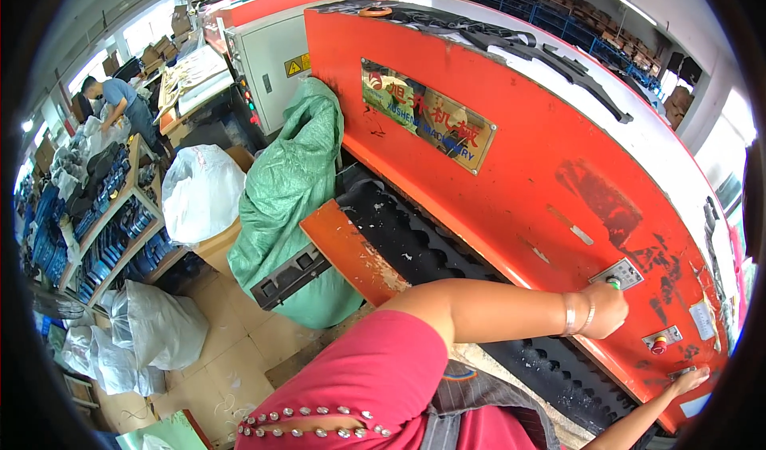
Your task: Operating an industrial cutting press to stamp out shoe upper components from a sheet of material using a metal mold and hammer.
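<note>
In front of me stands a large red machine (511,171) with a gold nameplate (429,115). My left hand (604,312), with bracelets on its wrist, is closed against the machine's front. Its fingertips touch a green button (613,282) on a small metal plate (630,272). Farther down to the right, my right hand (691,380) reaches another small metal plate (681,373); its fingers are bent and cover what they touch. A red button (658,344) sits between the two hands. Below runs a black bed (399,230) strewn with white scraps, partly hidden by my left arm.
An orange plate (355,250) juts out beside a green woven sack (291,195). White bags (203,195) and shelves of blue pieces (120,234) stand to the left. A person (120,103) bends over bags farther back. Black strips (550,59) lie on top of the machine.
</note>
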The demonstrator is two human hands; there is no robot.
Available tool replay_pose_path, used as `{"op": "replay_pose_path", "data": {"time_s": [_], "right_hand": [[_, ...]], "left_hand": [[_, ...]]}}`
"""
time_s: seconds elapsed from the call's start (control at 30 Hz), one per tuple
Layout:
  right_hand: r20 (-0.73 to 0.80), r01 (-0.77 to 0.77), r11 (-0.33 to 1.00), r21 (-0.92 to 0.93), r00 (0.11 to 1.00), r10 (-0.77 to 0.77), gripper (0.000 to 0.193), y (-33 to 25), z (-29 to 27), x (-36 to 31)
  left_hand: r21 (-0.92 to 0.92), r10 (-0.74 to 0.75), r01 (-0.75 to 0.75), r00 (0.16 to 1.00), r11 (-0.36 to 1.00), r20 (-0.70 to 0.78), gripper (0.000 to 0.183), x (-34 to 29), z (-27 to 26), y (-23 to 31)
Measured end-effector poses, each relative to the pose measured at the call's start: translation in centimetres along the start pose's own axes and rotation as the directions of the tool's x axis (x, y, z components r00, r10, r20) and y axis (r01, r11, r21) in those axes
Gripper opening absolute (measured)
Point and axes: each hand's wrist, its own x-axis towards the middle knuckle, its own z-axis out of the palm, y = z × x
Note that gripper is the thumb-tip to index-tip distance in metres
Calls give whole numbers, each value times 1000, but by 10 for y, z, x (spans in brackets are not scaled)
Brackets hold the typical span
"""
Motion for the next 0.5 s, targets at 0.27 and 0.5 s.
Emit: {"op": "replay_pose_path", "data": {"time_s": [0.27, 0.5], "right_hand": [[2, -79, 993, -88, 997, 80, 76, -62, 3, -34], [-35, -72, 989, -133, 997, 68, 80, -23, 6, -15]], "left_hand": [[-252, -422, 433, 901, 866, 99, 31, -184, 29, -29], [9, -554, 554, 833, 833, -5, 28, -275, 33, -16]]}}
